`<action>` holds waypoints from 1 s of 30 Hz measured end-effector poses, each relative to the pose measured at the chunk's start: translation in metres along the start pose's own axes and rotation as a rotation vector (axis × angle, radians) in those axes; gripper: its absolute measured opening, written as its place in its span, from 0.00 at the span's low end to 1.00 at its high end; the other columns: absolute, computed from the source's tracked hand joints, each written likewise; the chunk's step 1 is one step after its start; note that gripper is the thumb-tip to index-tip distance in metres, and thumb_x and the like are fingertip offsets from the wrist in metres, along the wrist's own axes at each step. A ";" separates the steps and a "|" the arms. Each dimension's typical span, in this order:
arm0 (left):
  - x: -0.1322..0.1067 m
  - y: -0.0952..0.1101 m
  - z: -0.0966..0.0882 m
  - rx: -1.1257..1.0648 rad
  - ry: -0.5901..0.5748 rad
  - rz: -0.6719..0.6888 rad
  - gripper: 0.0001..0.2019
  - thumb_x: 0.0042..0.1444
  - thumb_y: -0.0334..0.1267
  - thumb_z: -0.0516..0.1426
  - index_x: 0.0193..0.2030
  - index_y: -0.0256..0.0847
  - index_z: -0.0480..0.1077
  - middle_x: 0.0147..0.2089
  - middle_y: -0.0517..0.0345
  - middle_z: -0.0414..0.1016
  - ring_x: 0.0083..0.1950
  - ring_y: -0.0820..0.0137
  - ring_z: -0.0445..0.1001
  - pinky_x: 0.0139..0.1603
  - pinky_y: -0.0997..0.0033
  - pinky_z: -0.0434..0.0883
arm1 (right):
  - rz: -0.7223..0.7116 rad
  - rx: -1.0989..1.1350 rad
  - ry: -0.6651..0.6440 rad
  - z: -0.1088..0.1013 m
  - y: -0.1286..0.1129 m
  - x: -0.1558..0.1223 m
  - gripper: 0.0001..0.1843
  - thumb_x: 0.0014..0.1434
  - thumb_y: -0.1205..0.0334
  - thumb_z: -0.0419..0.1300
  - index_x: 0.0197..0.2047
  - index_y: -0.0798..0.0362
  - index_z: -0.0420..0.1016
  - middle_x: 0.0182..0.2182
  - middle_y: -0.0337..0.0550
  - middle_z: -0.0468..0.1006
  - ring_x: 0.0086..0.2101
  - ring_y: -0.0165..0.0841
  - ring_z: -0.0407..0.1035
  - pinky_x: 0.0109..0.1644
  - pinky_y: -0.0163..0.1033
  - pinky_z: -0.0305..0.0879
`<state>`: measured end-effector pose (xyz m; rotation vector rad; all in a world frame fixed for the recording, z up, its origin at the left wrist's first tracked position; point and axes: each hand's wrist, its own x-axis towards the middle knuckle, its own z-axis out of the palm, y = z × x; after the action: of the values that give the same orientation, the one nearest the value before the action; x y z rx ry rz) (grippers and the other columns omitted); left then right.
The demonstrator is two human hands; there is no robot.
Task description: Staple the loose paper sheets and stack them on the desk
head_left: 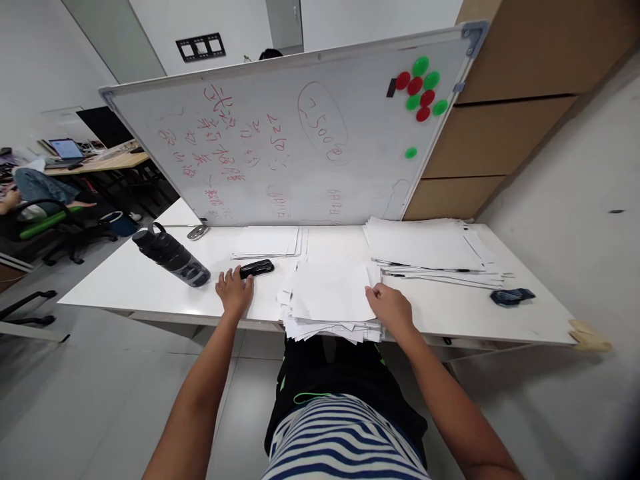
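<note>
My left hand (234, 288) lies on the white table (125, 280) with its fingers spread, fingertips touching the near end of a black stapler (257, 269). My right hand (391, 307) rests at the right edge of a messy stack of white paper (327, 297) at the table's front edge, fingers curled against the sheets. Whether it pinches a sheet is hidden.
A dark water bottle (170, 256) lies left of my left hand. Another paper stack (430, 250) spreads at the right, a thin one (267, 242) behind the stapler. A small dark object (511, 296) sits far right. A whiteboard (300, 133) with magnets (420, 90) leans behind.
</note>
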<state>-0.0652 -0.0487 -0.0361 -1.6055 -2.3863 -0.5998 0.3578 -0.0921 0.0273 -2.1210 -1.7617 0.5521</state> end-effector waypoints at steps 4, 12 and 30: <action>-0.001 -0.001 -0.001 -0.053 0.040 0.010 0.25 0.63 0.50 0.51 0.61 0.37 0.66 0.66 0.40 0.64 0.72 0.49 0.51 0.69 0.47 0.51 | 0.028 0.005 -0.001 0.005 -0.001 0.002 0.19 0.64 0.50 0.50 0.25 0.50 0.68 0.21 0.39 0.71 0.23 0.31 0.60 0.28 0.35 0.44; 0.002 -0.015 -0.006 -0.069 0.000 -0.025 0.20 0.61 0.50 0.55 0.53 0.39 0.69 0.68 0.43 0.62 0.72 0.50 0.50 0.69 0.46 0.49 | 0.062 0.086 0.054 -0.001 0.016 0.011 0.27 0.67 0.44 0.45 0.26 0.50 0.71 0.22 0.40 0.72 0.24 0.32 0.60 0.29 0.35 0.46; 0.002 -0.031 -0.043 0.057 0.086 -0.062 0.22 0.64 0.39 0.48 0.62 0.37 0.66 0.69 0.42 0.58 0.72 0.50 0.50 0.69 0.45 0.53 | 0.026 -0.175 0.165 0.029 0.060 0.054 0.22 0.70 0.51 0.45 0.47 0.54 0.76 0.33 0.49 0.79 0.33 0.35 0.71 0.30 0.37 0.43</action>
<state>-0.0972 -0.0763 -0.0042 -1.4577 -2.3756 -0.5942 0.4040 -0.0500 -0.0314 -2.2364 -1.7490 0.2276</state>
